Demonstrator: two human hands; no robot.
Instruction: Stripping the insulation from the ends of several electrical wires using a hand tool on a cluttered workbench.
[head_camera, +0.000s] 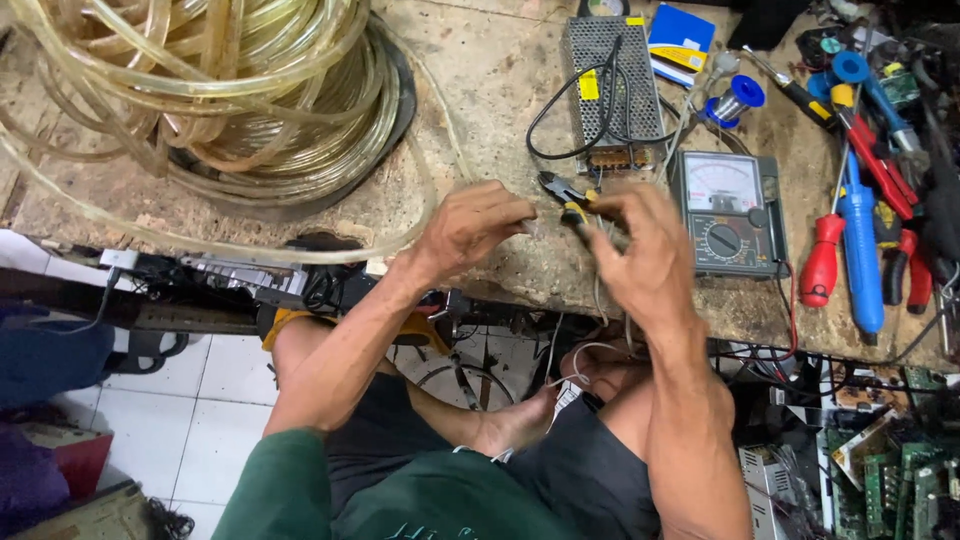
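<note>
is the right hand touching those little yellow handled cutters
Touching: the head view shows the right hand wrapped around the yellow-handled cutters.

A worn, stained stone workbench (480, 80) fills the frame from 9 to 3 o'clock (its surface chipped and blotchy). White floor tiles (215, 400) show at 7 o'clock, evenly lit.

The bench (480, 70) looks rough, stained and matt. The coiled tubing (220, 80) is glossy, clear yellowish plastic. The power supply case (615, 85) is perforated dull metal. The screwdriver handles (860, 250) are smooth plastic.
</note>
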